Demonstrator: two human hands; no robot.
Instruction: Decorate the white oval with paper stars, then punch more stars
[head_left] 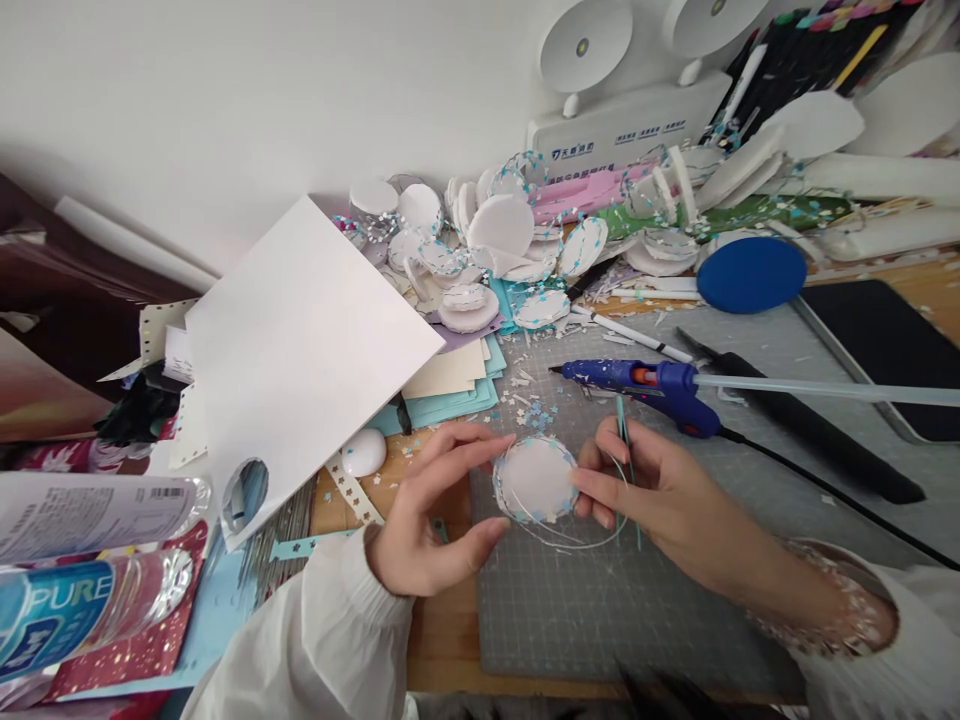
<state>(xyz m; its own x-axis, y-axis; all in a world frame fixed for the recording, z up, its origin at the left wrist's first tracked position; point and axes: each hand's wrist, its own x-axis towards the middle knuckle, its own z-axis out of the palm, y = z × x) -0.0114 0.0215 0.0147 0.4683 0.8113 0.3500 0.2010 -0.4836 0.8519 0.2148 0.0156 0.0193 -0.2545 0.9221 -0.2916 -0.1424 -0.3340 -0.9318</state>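
A white foam disc (536, 478) with small blue and white bits round its rim is held above the grey cutting mat (600, 610). My right hand (637, 480) pinches the disc's right edge between thumb and finger. Teal tweezers (626, 470) are also tucked in that hand. A thin white wire (577, 545) loops below and right of the disc. My left hand (450, 500) is at the disc's left side, thumb and fingers spread apart, a fingertip close to the upper left rim; contact is unclear. Small blue stars (536, 415) lie just behind the disc.
A blue glue gun (637, 380) and a black-handled knife (817, 425) lie behind and right of my right hand. At the back are several decorated discs (499, 228). A white board (307, 350) leans left. A bottle (75, 610) is at far left, a phone (885, 345) at right.
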